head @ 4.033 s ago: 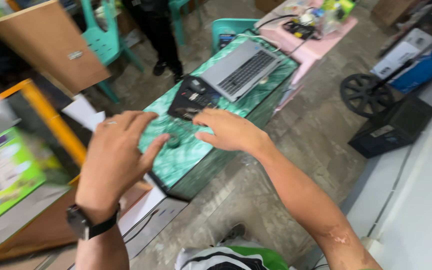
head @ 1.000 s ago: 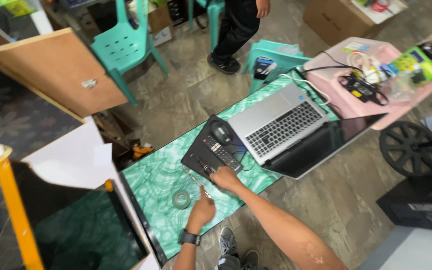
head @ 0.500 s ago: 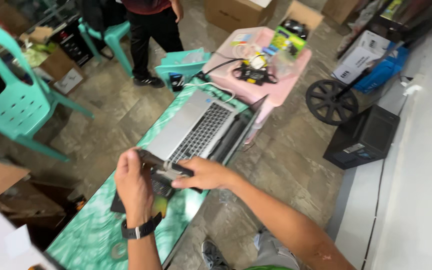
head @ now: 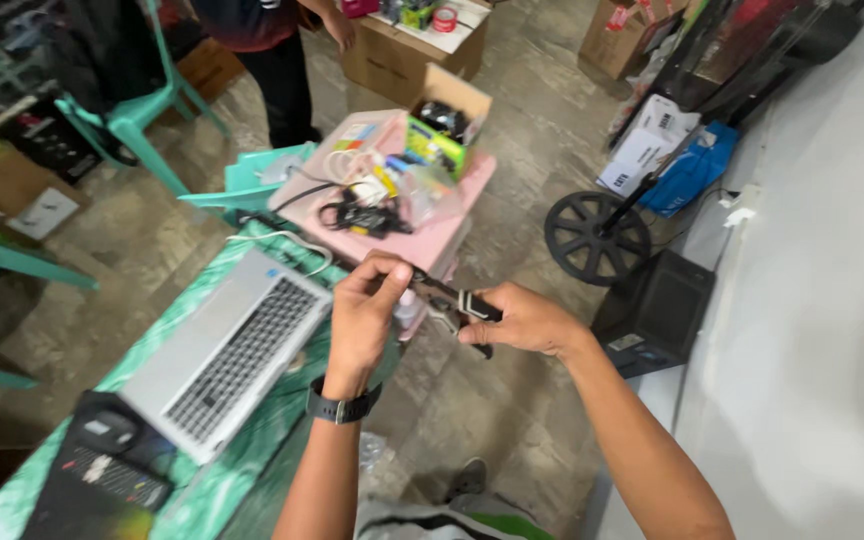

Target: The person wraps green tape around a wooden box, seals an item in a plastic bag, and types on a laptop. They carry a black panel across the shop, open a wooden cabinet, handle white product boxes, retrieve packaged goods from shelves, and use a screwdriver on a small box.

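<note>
I see both hands up above the table edge, sharing a small dark part. Left hand pinches its near end with fingertips; right hand wraps the other end. Part is in the air, just beside the laptop, with the pink stool behind.

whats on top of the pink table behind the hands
On the pink table lie a tangle of black cable, white cords and an open cardboard box with green packaging. The left hand and the dark tool it holds cover the near edge.
</note>
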